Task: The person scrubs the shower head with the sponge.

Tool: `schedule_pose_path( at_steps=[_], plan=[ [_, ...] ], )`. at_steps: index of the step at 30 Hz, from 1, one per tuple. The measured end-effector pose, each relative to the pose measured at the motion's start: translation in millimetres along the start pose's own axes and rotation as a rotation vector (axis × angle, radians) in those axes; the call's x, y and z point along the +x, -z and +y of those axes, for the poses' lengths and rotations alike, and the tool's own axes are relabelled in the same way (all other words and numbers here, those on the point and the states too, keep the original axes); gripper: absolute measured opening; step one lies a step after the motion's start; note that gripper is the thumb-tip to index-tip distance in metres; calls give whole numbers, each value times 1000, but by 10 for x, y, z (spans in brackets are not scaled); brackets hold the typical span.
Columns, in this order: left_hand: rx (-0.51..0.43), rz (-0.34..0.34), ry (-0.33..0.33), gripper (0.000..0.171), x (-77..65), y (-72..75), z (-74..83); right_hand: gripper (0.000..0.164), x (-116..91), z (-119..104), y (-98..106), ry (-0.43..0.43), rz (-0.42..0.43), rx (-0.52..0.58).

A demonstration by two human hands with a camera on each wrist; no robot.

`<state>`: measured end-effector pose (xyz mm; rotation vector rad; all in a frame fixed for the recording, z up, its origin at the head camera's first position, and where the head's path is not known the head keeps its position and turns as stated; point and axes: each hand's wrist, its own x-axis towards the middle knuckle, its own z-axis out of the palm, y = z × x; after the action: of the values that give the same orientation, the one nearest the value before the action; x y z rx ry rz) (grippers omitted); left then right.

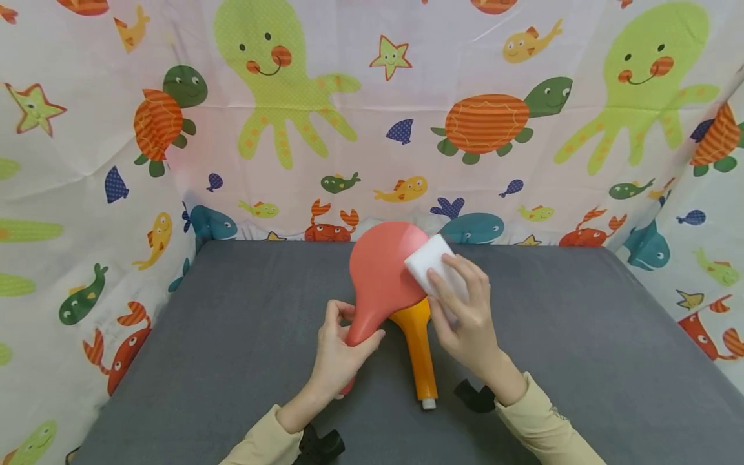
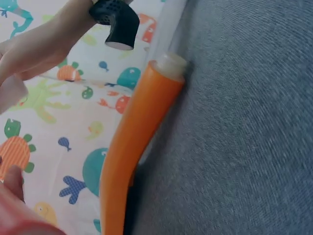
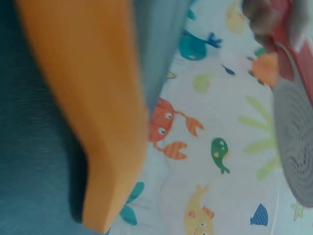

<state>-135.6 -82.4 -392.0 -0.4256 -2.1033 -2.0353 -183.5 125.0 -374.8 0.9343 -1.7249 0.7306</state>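
Observation:
A red hand shower head [image 1: 383,268] is held up by its handle in my left hand [image 1: 337,355], its smooth back towards the head camera. The grey spray face [image 3: 297,132] shows in the right wrist view. My right hand [image 1: 472,323] grips a white sponge [image 1: 429,259], which overlaps the right edge of the red head in the head view. Below and behind lies an orange hand shower head [image 1: 420,355] on the table, its handle pointing towards me. The white end fitting [image 2: 171,66] of that handle shows in the left wrist view, while its head is mostly hidden.
The grey tabletop [image 1: 256,336] spreads around both hands. A white curtain [image 1: 360,90] printed with sea animals encloses the back and sides. Black wrist mounts [image 1: 476,395] sit close above the table.

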Motion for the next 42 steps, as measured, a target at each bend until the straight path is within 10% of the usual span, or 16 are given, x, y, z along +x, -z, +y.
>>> schedule_pose_path(
  at_steps=[5, 15, 20, 30, 42],
  plan=[
    [-182, -96, 3, 29, 18, 6, -218, 40, 39, 0, -42, -120, 52, 106],
    [-397, -413, 96, 33, 36, -20, -279, 32, -56, -215, -242, 164, -88, 172],
    [-454, -532, 65, 41, 30, -35, -282, 32, -60, -170, -253, 111, -122, 152],
    [-504, -580, 156, 48, 2, -42, -258, 38, 64, 159, -159, -217, -72, 37],
    [-543, -614, 123, 46, 4, -51, -256, 33, 96, -71, -127, -16, -184, 101]
  ],
)
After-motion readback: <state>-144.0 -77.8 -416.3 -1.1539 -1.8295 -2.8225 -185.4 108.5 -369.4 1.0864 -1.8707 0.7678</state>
